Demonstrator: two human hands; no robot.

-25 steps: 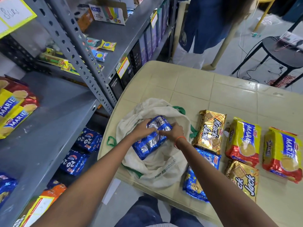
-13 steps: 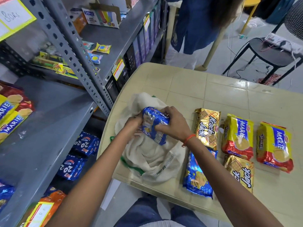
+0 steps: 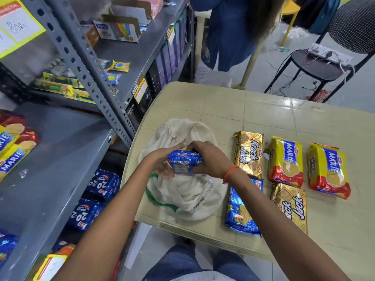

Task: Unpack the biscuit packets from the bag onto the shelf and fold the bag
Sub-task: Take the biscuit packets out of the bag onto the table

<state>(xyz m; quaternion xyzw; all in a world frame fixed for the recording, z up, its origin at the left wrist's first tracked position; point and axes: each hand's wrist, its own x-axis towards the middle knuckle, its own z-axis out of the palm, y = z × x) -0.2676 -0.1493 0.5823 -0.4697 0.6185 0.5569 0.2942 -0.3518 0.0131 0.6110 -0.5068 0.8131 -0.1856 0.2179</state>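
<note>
Currently both hands are gripping a shiny blue biscuit packet above the crumpled white cloth bag: left hand cupping underneath, right hand clasping over it.

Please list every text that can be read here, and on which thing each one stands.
"MARIE": two yellow packets on the table.
"Krack Jack": gold packet beside them.
"MARIE": yellow-red packets on the shelf.
"20-20 BUTTER": blue packets below it.
Too blurred: held blue packet, print on the bag, shelf tags.
</note>
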